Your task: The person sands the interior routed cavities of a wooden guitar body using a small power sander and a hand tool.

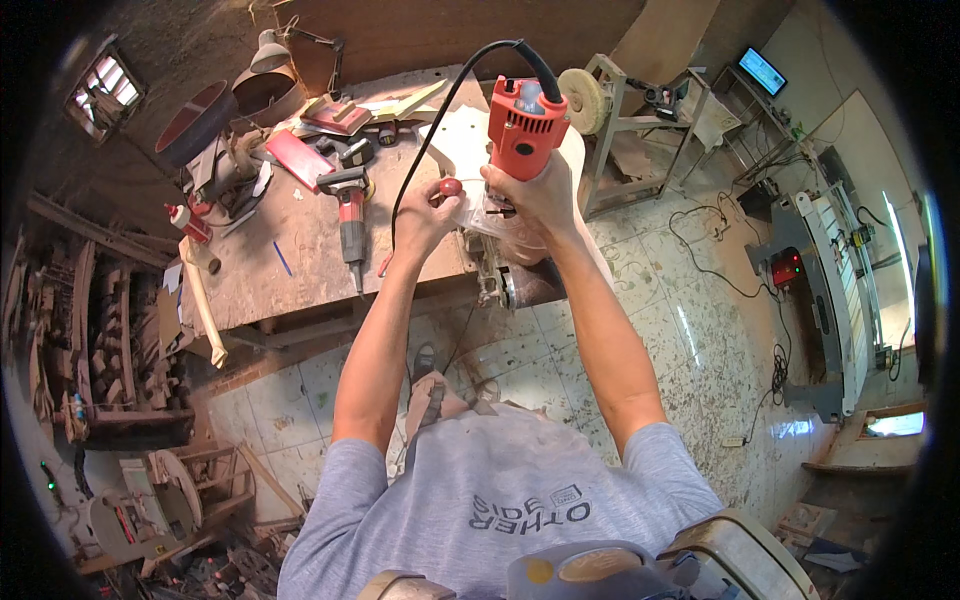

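We held the red ball knob (451, 187) in our left grip (427, 215) and clasped the corded red router (522, 130) in our right grip (537, 200), beside the table (300, 265).

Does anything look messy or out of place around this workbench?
Yes: right of the workbench, the pale tiled floor is littered with dark flecks, as if left unswept. A dark cable lies there in loose, untidy loops. The red power tool shows no obvious damage.
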`<state>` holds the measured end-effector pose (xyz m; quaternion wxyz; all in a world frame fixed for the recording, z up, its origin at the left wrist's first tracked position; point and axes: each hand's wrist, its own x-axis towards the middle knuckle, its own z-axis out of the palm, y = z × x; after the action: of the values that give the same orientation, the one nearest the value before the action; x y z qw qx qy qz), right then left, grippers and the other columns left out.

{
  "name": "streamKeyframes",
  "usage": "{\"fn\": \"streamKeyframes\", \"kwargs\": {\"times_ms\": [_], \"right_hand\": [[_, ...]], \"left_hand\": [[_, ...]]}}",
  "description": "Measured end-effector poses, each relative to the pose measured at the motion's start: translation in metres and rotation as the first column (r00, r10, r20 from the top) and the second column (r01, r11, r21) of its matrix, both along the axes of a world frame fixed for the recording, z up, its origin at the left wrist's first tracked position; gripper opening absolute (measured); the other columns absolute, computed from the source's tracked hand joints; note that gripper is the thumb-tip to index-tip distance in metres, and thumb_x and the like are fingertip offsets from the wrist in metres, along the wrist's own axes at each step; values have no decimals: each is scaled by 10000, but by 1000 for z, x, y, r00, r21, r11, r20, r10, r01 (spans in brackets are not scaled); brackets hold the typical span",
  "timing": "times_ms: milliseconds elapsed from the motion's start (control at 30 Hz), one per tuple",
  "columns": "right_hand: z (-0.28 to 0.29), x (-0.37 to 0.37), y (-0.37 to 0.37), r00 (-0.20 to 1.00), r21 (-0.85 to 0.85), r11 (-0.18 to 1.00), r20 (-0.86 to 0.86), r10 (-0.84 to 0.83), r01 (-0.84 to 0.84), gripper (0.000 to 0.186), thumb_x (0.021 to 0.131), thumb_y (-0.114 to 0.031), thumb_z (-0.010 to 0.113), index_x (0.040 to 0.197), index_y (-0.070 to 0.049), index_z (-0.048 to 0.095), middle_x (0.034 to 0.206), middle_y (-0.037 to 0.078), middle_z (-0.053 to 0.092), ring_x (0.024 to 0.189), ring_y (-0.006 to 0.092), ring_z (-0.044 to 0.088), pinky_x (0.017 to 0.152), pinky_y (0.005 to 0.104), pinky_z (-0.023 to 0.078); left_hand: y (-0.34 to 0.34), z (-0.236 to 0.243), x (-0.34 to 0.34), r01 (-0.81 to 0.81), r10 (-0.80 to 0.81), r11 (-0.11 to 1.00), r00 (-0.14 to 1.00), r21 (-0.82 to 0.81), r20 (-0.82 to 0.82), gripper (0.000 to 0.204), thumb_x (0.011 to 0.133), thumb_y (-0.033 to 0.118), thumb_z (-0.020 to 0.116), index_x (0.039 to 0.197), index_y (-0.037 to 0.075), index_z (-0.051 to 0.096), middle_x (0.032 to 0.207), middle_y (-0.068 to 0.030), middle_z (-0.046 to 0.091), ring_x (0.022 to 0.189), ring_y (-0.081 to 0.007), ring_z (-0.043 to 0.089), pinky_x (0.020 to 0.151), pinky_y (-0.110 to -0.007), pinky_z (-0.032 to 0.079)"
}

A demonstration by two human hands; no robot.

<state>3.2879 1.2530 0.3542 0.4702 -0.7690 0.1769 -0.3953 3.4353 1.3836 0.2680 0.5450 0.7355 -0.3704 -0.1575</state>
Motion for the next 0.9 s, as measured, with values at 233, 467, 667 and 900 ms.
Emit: {"fn": "streamKeyframes", "kwargs": {"times_ms": [233, 467, 667, 900], "right_hand": [[0, 0, -2, 1000, -42, 999, 26, -6, 7, 386, 772, -206, 859, 1070, -2, 721, 921, 48, 740, 790, 125, 694, 717, 294, 565], [-7, -2, -10, 999, -26, 999, 34, 29, -29, 359, 790, -190, 853, 1063, 1, 719, 888, 38, 731, 755, 107, 684, 682, 280, 553], [-1, -6, -10, 1000, 30, 1000, -24, 1, 0, 404, 735, -260, 882, 1023, -33, 711, 905, 83, 760, 824, 173, 729, 749, 334, 571], [3, -11, -9, 999, 2, 999, 20, 35, -35, 380, 791, -205, 860, 1073, 1, 709, 892, 37, 731, 760, 106, 682, 681, 282, 555]], "left_hand": [[-1, 2, -2, 2, -2, 999, 1000, -36, 4, 344, 927, 172, 712, 1216, -13, 715, 1058, -132, 779, 967, -179, 745, 836, -312, 576], [-4, -1, -4, 4, -6, 999, 1000, -47, -28, 359, 919, 204, 731, 1221, 10, 729, 1048, -127, 783, 963, -184, 750, 828, -317, 571], [-9, -13, 0, 16, -20, 997, 998, -71, -54, 382, 907, 222, 744, 1229, 18, 734, 1013, -142, 785, 961, -199, 755, 824, -325, 572], [-12, -16, -2, -45, 48, 998, 997, -47, 57, 456, 893, 295, 759, 1268, 38, 732, 1021, -200, 781, 951, -244, 761, 833, -366, 574]]}}
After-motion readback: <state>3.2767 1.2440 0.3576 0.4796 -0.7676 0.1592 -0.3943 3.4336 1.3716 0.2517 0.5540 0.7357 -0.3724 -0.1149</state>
